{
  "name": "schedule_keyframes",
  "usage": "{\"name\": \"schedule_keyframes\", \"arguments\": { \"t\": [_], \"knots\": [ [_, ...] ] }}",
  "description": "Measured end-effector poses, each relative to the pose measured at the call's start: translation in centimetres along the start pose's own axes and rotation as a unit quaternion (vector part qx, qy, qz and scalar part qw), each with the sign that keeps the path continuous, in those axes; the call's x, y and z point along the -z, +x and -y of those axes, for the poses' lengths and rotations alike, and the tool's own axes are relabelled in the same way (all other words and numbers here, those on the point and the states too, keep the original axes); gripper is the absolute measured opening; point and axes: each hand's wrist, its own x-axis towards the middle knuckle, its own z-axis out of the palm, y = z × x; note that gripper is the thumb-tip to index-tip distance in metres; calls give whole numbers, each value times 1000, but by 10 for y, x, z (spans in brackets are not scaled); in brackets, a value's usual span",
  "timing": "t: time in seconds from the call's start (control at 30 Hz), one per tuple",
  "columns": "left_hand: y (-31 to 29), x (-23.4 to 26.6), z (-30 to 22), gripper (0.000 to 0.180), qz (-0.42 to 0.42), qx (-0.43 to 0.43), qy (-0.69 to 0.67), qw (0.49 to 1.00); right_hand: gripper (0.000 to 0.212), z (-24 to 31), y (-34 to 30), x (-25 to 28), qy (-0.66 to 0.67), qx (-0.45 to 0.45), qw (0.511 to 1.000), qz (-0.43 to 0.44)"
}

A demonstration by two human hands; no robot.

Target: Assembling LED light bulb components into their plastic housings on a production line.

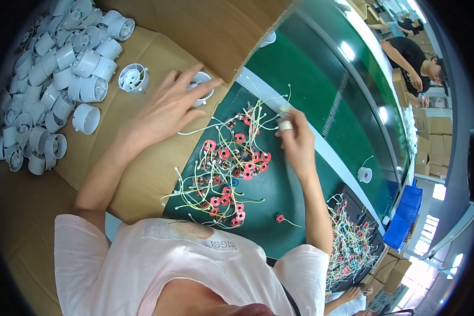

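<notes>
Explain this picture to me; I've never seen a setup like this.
There's no machine here: the hands belong to the person wearing the camera. It sits on their head and looks down through a fisheye lens, which bends straight edges.

On the left, a heap of white plastic cylinders lies on cardboard. In the middle, small red parts with pale wires lie tangled on a green surface.

The left hand spreads over one white cylinder; whether it grips it is unclear. The right hand has a small pale item at its fingertips, too blurred to name or to say whether it is held.
</notes>
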Motion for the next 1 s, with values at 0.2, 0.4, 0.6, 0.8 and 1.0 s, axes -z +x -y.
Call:
{"name": "schedule_keyframes", "arguments": {
  "t": [0.2,0.4,0.6,0.8,1.0],
  "knots": [
    [-4,-5,16,57,5,-13,-75,997,37,33,-27,38,437,-128,886,-85],
    [-7,9,20,70,109,120,-694,701,44,72,-28,45,510,-48,859,3],
    [-4,17,17,63,177,146,-881,415,46,87,-13,32,570,-35,819,49],
    [-4,14,20,71,124,94,-541,827,49,95,-5,20,539,-62,839,30],
    [-3,10,22,69,143,32,-535,832,44,86,1,5,409,-9,911,-49]
  ]
}}
